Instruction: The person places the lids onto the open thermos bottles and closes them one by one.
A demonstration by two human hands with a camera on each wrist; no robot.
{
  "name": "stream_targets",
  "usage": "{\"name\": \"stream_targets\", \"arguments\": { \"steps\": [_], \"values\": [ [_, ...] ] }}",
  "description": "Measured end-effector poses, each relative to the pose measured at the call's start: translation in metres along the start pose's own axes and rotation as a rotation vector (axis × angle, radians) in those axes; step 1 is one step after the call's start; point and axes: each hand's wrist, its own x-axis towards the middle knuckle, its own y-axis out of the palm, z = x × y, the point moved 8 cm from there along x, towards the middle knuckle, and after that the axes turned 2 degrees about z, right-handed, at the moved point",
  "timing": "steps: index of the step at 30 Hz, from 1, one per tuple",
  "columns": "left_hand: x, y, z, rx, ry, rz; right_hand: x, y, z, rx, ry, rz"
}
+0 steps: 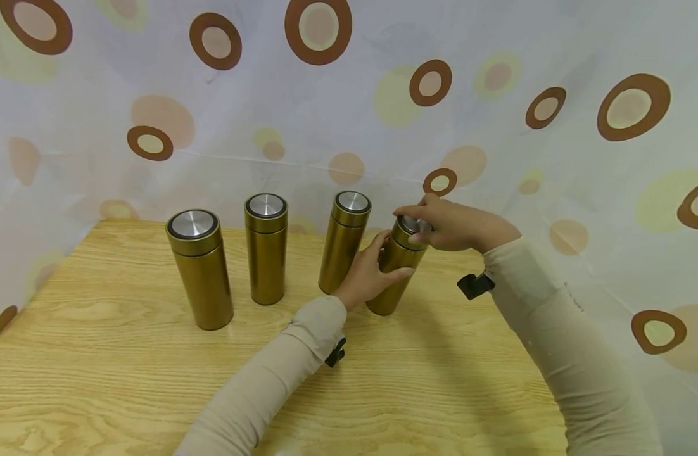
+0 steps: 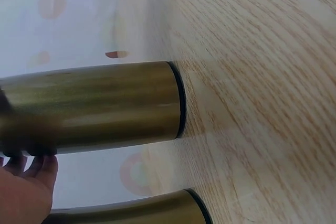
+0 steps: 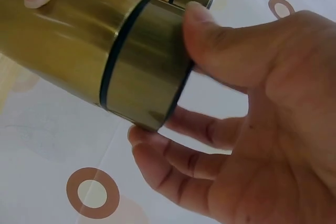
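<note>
Rightmost in the head view stands a gold thermos flask (image 1: 396, 278), upright on the wooden table. My left hand (image 1: 367, 273) grips its body, thumb on the near side and fingers round the left. At the top, my right hand (image 1: 448, 223) holds the lid (image 3: 149, 61) between thumb and fingers. In the right wrist view a dark ring divides the lid from the body, with no wide gap showing. The left wrist view shows the base of the gripped flask (image 2: 105, 108) at the table and part of my left hand (image 2: 26, 192).
Three more gold flasks stand upright to the left: one close beside my left hand (image 1: 343, 247), a second (image 1: 268, 263) and a third (image 1: 203, 285) farther left. All have silver-topped lids. A patterned white cloth (image 1: 326, 114) hangs behind the wooden table (image 1: 126, 380).
</note>
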Motion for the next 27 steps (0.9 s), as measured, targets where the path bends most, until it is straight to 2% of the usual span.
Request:
{"name": "stream_targets", "arguments": {
  "steps": [8,12,16,22,27],
  "values": [
    [0.000,0.000,-0.002,-0.003,0.012,-0.005,0.003,0.005,-0.008,-0.047,0.119,-0.054],
    [-0.001,0.000,-0.002,-0.001,0.000,-0.004,0.005,0.004,-0.013,-0.079,0.180,-0.109],
    [-0.002,-0.001,-0.001,0.000,-0.012,-0.007,0.007,0.002,-0.019,-0.071,0.264,-0.198],
    [-0.001,-0.001,-0.004,0.016,0.004,-0.014,0.006,0.000,-0.024,-0.079,0.422,-0.368],
    [-0.001,-0.001,-0.003,0.011,0.004,-0.011,0.005,0.001,-0.026,-0.091,0.530,-0.383]
  ]
}}
